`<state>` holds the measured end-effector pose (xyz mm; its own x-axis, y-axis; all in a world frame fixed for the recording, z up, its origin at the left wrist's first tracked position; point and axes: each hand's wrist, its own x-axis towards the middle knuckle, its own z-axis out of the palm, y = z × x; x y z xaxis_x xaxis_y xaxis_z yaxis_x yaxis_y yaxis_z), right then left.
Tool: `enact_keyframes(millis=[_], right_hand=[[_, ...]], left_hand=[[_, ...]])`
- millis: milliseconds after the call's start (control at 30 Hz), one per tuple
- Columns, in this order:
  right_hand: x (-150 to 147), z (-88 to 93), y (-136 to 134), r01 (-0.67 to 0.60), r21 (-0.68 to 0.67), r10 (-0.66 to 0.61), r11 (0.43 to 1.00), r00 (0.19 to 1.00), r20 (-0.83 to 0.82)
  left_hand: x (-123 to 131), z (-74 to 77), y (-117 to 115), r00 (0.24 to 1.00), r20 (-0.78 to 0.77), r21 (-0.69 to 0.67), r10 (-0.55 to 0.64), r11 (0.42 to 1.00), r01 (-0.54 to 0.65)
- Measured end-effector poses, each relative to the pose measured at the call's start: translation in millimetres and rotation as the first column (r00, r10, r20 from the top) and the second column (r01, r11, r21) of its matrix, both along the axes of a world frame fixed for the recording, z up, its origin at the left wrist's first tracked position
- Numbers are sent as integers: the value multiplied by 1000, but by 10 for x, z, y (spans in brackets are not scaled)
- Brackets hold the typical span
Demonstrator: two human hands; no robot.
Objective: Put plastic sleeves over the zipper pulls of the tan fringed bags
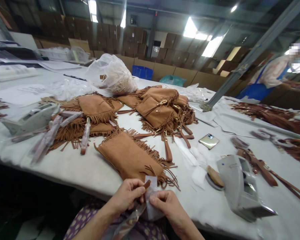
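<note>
At the table's near edge, my left hand [130, 195] is closed on a brown leather strap [147, 184], its tip sticking out past the thumb. The strap's lower part, in clear plastic, hangs over my lap. Close beside it, my right hand [168, 204] pinches a whitish translucent strip of wrapping [151, 210]. Just beyond both hands lies a flat tan fringed bag [127, 155], partly behind the strip. More fringed bags with wrist straps [156, 111] are piled farther back. On the left, another stack of bags [95, 106] has plastic-wrapped straps [85, 135] on it.
A grey tape dispenser [240, 186] stands at the right, another dispenser [33, 116] at the left. A phone [209, 141] lies right of the bags. Behind are a stuffed plastic bag [111, 73] and a metal post [247, 60]. A person [270, 75] is at far right.
</note>
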<state>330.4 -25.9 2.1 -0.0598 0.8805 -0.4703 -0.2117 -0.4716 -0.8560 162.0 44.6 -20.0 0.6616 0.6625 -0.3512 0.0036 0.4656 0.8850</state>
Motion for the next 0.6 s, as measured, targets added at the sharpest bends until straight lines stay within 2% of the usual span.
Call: enact_keyframes(millis=[100,200,267,333,433,500,600], right_hand=[[-21,-36,32,249,-48,-251,967,966,-65],[-42,-16,88,497,-109,-508,861,850,-138],[-63,9,123,606,-134,-620,784,767,-162],[-90,34,148,661,-137,-675,738,716,-180],[-134,64,168,702,-140,-714,698,668,-211],[-157,80,176,711,-132,-719,691,658,-224],[-183,96,192,696,-97,-699,711,686,-204]], left_hand=[[20,-18,-19,1000,-7,49,30,998,-30],[51,-33,-50,998,-5,87,56,995,-55],[72,-42,-76,996,11,126,89,988,-90],[89,-50,-100,993,26,180,119,976,-121],[99,-56,-124,992,9,236,130,963,-128],[99,-52,-130,992,-15,249,129,961,-121],[95,-39,-131,992,-23,268,125,957,-114]])
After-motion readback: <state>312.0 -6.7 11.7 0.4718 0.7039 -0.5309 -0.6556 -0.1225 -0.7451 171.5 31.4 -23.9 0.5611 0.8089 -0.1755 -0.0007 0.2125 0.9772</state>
